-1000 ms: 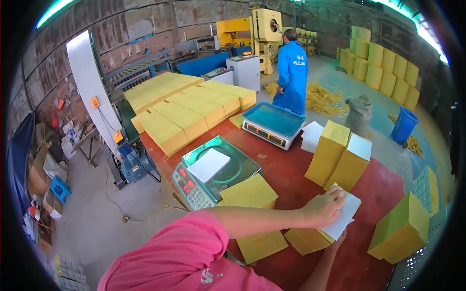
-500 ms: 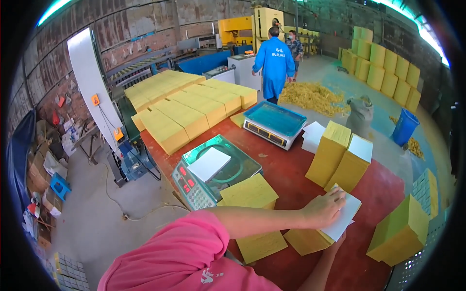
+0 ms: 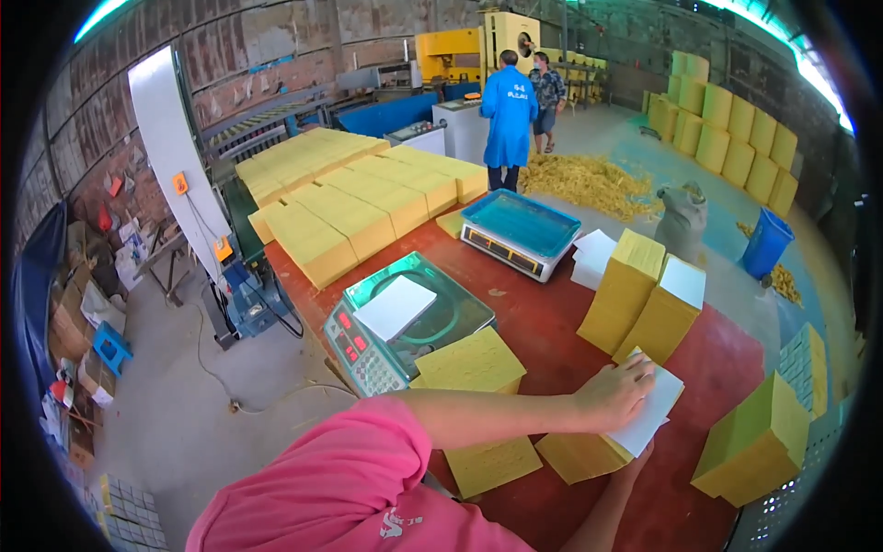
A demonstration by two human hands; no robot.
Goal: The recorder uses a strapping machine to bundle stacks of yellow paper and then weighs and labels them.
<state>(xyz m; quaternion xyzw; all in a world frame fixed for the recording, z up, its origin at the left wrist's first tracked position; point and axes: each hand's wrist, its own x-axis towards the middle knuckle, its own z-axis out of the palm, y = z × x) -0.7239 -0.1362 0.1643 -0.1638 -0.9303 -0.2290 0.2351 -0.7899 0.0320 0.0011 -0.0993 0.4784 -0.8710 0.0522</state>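
Half-curled fingers of the left hand (image 3: 614, 397) lie over the white sheets (image 3: 660, 405), knuckles up, with the forearm reaching across the body. Below, the right hand (image 3: 636, 459) sits at the near edge of those sheets, mostly hidden by them. With the left thumb and most of the right fingers out of sight, I cannot tell how far either hand closes or whether it pinches anything. Touching from above and from the near edge probably steadies the slippery-looking paper.

The sheets lie at a slant on yellow paper, beside a yellow bundle (image 3: 572, 456) at the right part of the red table (image 3: 538, 322). Just behind, two tall yellow stacks (image 3: 622, 287) stand side by side, one topped with white; set so close, they likely prop each other upright.

A white pad (image 3: 395, 306) rests flat on the lit scale (image 3: 452, 322), presumably so its weight can be read. Farther back, the second scale (image 3: 521, 225) has a blue tray. Long yellow blocks (image 3: 363, 202) lie in tight rows, perhaps for saving table space.
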